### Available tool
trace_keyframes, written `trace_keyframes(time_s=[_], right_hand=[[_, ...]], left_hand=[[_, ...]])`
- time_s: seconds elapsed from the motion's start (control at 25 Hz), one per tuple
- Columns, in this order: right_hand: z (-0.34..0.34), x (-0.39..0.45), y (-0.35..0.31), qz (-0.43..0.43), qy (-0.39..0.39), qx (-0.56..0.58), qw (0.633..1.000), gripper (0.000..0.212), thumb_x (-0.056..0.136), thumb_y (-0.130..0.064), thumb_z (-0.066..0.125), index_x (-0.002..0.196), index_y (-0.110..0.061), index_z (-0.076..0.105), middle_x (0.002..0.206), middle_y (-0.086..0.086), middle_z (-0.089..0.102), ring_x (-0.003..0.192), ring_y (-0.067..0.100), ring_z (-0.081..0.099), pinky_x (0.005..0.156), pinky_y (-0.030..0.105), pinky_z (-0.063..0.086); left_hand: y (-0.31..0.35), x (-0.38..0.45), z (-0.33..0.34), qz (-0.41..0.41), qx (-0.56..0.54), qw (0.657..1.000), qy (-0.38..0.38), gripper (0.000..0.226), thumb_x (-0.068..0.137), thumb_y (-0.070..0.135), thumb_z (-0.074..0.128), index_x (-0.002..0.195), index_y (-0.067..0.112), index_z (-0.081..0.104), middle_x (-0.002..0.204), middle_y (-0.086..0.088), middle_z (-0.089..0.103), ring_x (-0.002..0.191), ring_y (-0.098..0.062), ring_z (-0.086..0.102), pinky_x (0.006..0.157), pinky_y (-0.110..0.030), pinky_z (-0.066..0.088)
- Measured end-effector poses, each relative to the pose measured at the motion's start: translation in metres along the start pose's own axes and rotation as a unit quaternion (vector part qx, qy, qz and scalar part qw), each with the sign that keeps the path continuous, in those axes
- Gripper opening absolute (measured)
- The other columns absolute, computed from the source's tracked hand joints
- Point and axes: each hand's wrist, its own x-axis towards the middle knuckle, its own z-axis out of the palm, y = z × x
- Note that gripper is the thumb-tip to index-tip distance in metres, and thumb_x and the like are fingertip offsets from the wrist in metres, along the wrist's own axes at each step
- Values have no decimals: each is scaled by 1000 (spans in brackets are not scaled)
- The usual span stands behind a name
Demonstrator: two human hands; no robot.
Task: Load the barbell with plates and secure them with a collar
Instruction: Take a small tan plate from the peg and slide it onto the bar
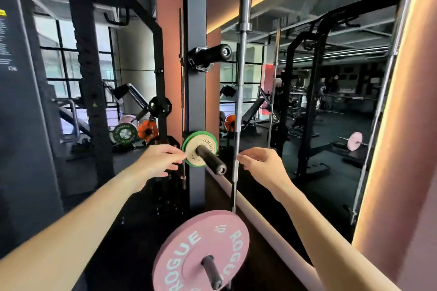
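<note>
A small cream plate [192, 151] sits in front of a green plate [196, 136] on a black storage peg [210, 158] of the rack upright. My left hand [159, 159] is at the cream plate's left edge, its fingertips touching the rim. My right hand [260, 163] hovers to the right of the peg, fingers loosely curled, holding nothing, close to an upright silver barbell [241, 78]. Lower down, a pink plate [201, 250] hangs on another peg. A black collar [197, 59] rests on the upper peg.
The dark rack upright [196, 30] stands behind the pegs. A large wall mirror [319, 90] on the right reflects racks and a loaded barbell. At the back left stand benches, a green plate [124, 133] and an orange plate [147, 129].
</note>
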Motion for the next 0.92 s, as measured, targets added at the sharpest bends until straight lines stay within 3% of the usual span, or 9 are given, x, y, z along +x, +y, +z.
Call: trace_keyframes(time_s=[0.12, 0.24, 0.36, 0.48, 0.6, 0.68, 0.76, 0.92], right_hand=[[-12, 36, 32, 9, -16, 8, 1000, 12, 90, -31, 75, 93, -24, 84, 89, -6, 81, 88, 12, 76, 84, 29, 57], [2, 70, 57, 21, -51, 29, 998, 13, 92, -39, 73, 94, -30, 82, 92, -7, 81, 92, 14, 76, 84, 32, 58], [28, 108, 73, 51, -89, 51, 993, 32, 96, -48, 65, 115, -24, 78, 110, 0, 79, 107, 21, 72, 98, 41, 57], [63, 153, 88, 69, -118, 55, 989, 37, 104, -44, 54, 126, -21, 73, 115, 0, 76, 116, 23, 67, 108, 48, 50], [100, 193, 102, 84, -136, 50, 986, 38, 105, -39, 51, 132, -21, 70, 125, 3, 73, 125, 24, 63, 112, 48, 46], [122, 213, 109, 93, -145, 45, 984, 39, 105, -37, 52, 136, -19, 67, 134, 5, 70, 129, 24, 60, 114, 48, 45], [140, 231, 113, 84, -145, 49, 985, 38, 105, -33, 55, 137, -16, 67, 136, 7, 70, 130, 24, 61, 115, 47, 44], [159, 249, 116, 62, -103, 56, 991, 28, 103, -31, 56, 121, -17, 71, 121, 6, 74, 119, 25, 65, 108, 40, 47]], left_hand=[[-9, 30, 40, -23, -18, 999, 16, 16, 87, 37, 78, 103, 33, 75, 102, 11, 77, 100, -11, 71, 82, -31, 54], [-15, 58, 57, -39, -24, 999, 27, 21, 87, 34, 79, 106, 34, 71, 106, 10, 74, 103, -13, 67, 88, -35, 53], [-21, 90, 61, -44, -23, 998, 28, 32, 87, 33, 79, 116, 35, 66, 110, 12, 71, 106, -14, 64, 85, -34, 51], [-33, 135, 61, -43, -23, 998, 36, 39, 92, 29, 74, 127, 33, 59, 119, 10, 62, 109, -14, 58, 83, -33, 47], [-49, 178, 61, -37, -20, 998, 43, 43, 94, 27, 72, 134, 31, 57, 122, 10, 56, 101, -7, 57, 71, -25, 46], [-59, 199, 60, -29, 17, 998, 62, 50, 92, 27, 73, 140, 26, 57, 124, 7, 60, 105, -9, 58, 80, -26, 46], [-66, 218, 59, -22, 65, 993, 96, 48, 87, 29, 76, 134, 25, 63, 123, 3, 67, 109, -13, 60, 87, -28, 45], [-69, 234, 57, -22, 78, 988, 135, 42, 75, 38, 78, 116, 29, 72, 96, 12, 69, 92, -6, 63, 74, -22, 47]])
